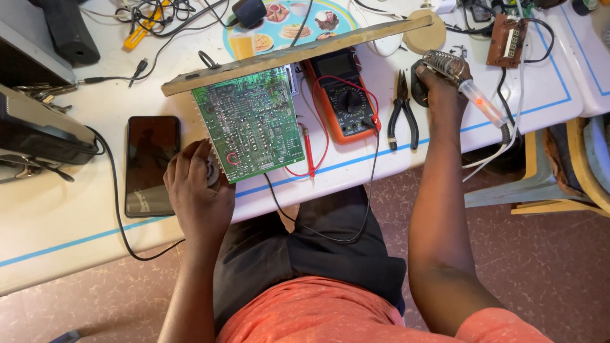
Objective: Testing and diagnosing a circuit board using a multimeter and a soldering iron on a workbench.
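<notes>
Broadly, a white table [57,222] with a blue border line fills the upper part of the view. A long wooden strip [298,54] lies across it, and a green circuit board [251,124] hangs from that strip near the middle, solder side up. At about eight o'clock from the board, the left hand [197,190] curls its fingers around the board's lower left corner, clamped on the edge. A black phone [150,164] lies flat just beside that hand, at nine o'clock from it. At three o'clock from the board sits an orange multimeter [344,101] with red and black leads trailing off. Black pliers [401,108] lie further on at three o'clock from the meter. The right hand [438,86], at two o'clock from the board and well apart from it, is closed around a soldering iron [473,95], whose clear handle shows a small red light, the coiled metal end resting near the knuckles.
</notes>
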